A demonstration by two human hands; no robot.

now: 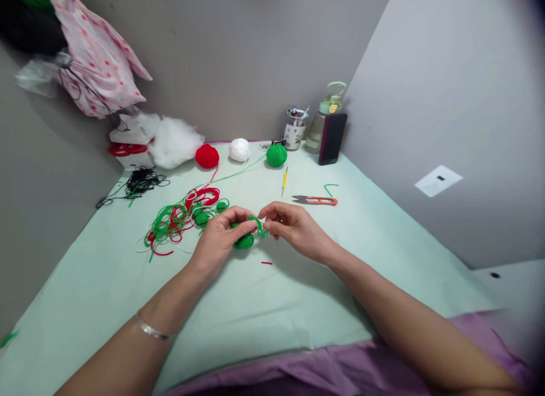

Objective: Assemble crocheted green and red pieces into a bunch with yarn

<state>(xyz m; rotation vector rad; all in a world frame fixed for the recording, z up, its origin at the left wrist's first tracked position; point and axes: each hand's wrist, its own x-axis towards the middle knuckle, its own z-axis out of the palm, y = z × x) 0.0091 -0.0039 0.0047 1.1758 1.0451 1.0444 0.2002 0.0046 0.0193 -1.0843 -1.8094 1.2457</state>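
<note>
My left hand (219, 237) pinches a small green crochet piece (244, 241) between thumb and fingers, and part of it hangs below the thumb. Close beside it, my right hand (296, 228) is closed at the fingertips on a curl of green yarn (261, 230) that comes from the piece. Whether the right fingers also hold something smaller, I cannot make out. Left of my left hand lies a tangle of red, green and white yarn (174, 220) with small green crochet pieces (201, 219) at its edge. A short red yarn scrap (266, 263) lies below the hands.
Red (207, 156), white (239, 150) and green yarn balls (276, 155) line the back, beside white stuffing (176, 143). Orange thread snips (315, 200) and a yellow-handled hook (284, 182) lie to the right. Behind stand a pen cup (294, 132), bottle (315, 132) and phone (332, 139). Black yarn (142, 183) lies left.
</note>
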